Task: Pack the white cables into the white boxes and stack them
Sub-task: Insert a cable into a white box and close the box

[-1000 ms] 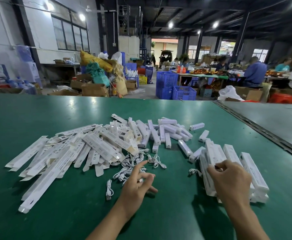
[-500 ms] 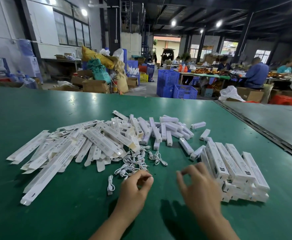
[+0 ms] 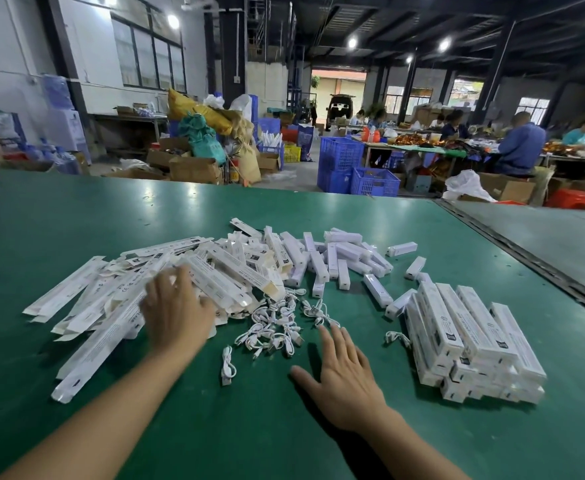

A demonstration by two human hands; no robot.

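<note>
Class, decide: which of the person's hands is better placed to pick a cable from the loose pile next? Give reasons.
Probably the right hand: open, fingertips beside the cable pile. The left hand is over the flat boxes.

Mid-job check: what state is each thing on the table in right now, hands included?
Flat boxes, unfolded, loosely piled.
Cables, coiled, loose, unpacked.
Closed boxes, stacked in layers.
Left hand, open, fingers on the flat boxes.
Right hand, open, empty, palm down near the cables.
</note>
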